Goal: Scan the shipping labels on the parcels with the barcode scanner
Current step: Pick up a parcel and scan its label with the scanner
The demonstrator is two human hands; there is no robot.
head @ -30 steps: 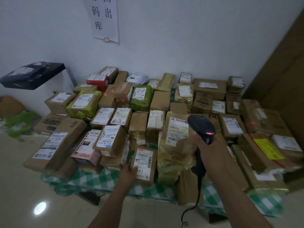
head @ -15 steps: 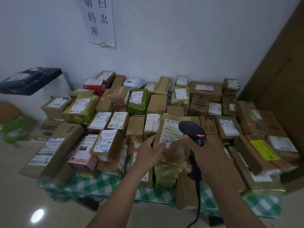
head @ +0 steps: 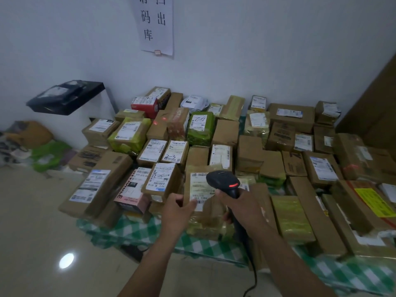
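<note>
**Figure.** The left hand [head: 177,209] gripped the left edge of a brown, tape-wrapped cardboard parcel [head: 205,219] at the front of the cloth-covered worktop [head: 364,273]. This propped the parcel upright, so its white shipping label [head: 198,187] faced the person. The right hand [head: 242,209] clasped the handle of a black pistol-grip barcode scanner [head: 222,181], held just in front of that label. A red spot [head: 164,120] fell on a far brown carton [head: 157,129], suggesting the beam was not yet on the label's barcode.
</note>
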